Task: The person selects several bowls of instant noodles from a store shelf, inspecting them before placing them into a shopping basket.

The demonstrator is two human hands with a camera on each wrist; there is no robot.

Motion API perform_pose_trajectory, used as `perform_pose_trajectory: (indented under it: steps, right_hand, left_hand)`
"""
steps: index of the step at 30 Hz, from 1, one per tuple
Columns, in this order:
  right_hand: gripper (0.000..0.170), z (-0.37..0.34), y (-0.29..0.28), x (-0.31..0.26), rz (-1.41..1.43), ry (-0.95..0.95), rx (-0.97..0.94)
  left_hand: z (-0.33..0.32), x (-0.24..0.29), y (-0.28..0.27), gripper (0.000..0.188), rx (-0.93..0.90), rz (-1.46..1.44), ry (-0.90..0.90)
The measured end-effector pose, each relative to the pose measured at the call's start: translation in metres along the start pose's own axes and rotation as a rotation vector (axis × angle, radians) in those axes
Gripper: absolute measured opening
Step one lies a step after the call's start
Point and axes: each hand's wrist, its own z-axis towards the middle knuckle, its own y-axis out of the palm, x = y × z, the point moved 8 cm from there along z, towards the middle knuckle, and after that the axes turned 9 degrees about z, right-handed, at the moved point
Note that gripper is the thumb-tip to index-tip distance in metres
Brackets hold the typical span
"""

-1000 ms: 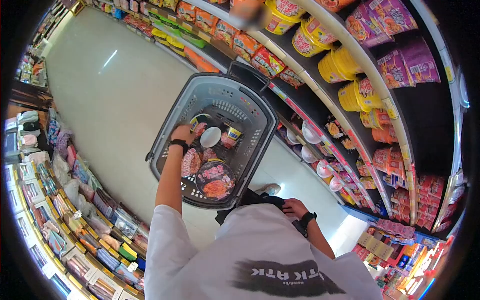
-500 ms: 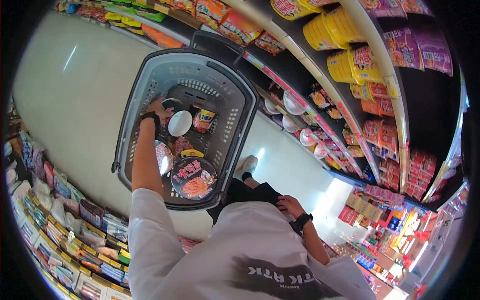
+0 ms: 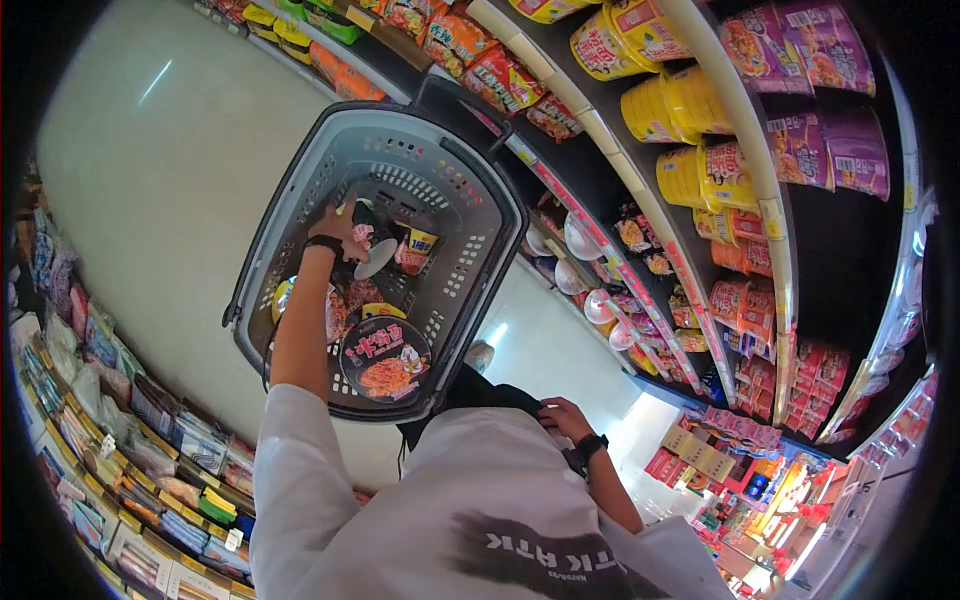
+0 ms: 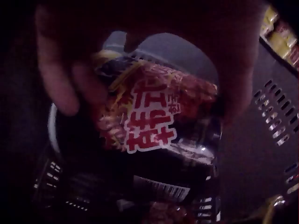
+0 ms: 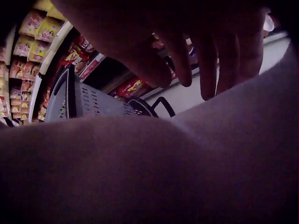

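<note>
My left hand [image 3: 340, 232] reaches into a grey shopping basket [image 3: 262, 235] and grips an instant noodle cup [image 3: 363, 238]. In the left wrist view, fingers and thumb span the dark cup [image 4: 152, 112], which has red-and-white lettering and a barcode. A pale round end of it shows tilted in the head view. Right of it leans a yellow-topped noodle cup [image 3: 414, 248]. Nearer the body lies a black-lidded noodle bowl [image 3: 385, 358], beside other noodle packs partly hidden under the forearm. At the waist, my right hand [image 3: 566, 420] rests against the clothing, its fingers loosely extended in the right wrist view.
On the right stand curved shelves [image 3: 600, 125] of noodle packs, yellow tubs [image 3: 705, 175] and purple cups [image 3: 830, 145]. The basket's black handle [image 3: 462, 100] overlaps the shelf edge. Lower left, a rack holds packaged textiles [image 3: 185, 520]. Pale floor [image 3: 150, 160] runs along the aisle.
The left hand has shifted right inside the basket, away from its left wall, and the noodle cup has tilted. The right hand stays at the waist. The head view has swung about.
</note>
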Motion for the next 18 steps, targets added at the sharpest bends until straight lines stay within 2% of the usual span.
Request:
perform_pose_trajectory:
  steps: [4,9,11,12,13,14,15,16,17,18]
  right_hand:
    - [0.033,0.011,0.01,-0.012,-0.02,-0.055,-0.033]
    - [0.033,0.012,0.03,-0.05,-0.094,-0.184,-0.109]
    - [0.035,0.008,0.047,-0.078,-0.041,-0.256,-0.187]
    - [0.038,-0.003,0.062,-0.1,0.037,-0.297,-0.289]
    - [0.041,-0.021,0.078,-0.126,0.116,-0.332,-0.392]
    - [0.047,-0.043,0.094,-0.149,0.239,-0.306,-0.514]
    - [0.052,-0.064,0.108,-0.17,0.362,-0.278,-0.636]
    - [0.058,-0.081,0.124,-0.186,0.48,-0.217,-0.803]
    - [0.063,-0.094,0.133,-0.196,0.595,-0.152,-0.969]
    - [0.065,-0.085,0.135,-0.193,0.703,-0.076,-1.205]
  left_hand:
    - [-0.052,0.008,-0.037,0.127,0.21,-0.172,0.058]
    - [-0.202,0.02,-0.112,0.116,0.603,-0.512,0.15]
    - [-0.262,0.039,-0.127,0.113,0.858,-0.501,0.301]
    - [-0.278,0.05,-0.122,0.109,0.716,-0.528,0.249]
    - [-0.293,0.065,-0.116,0.103,0.653,-0.511,0.261]
    - [-0.32,0.086,-0.122,0.095,0.912,-0.39,0.419]
    - [-0.333,0.102,-0.111,0.09,0.803,-0.319,0.404]
    - [-0.34,0.122,-0.096,0.083,0.739,-0.306,0.477]
    - [-0.346,0.143,-0.08,0.072,0.748,-0.318,0.6]
    - [-0.359,0.163,-0.073,0.061,0.74,-0.256,0.614]
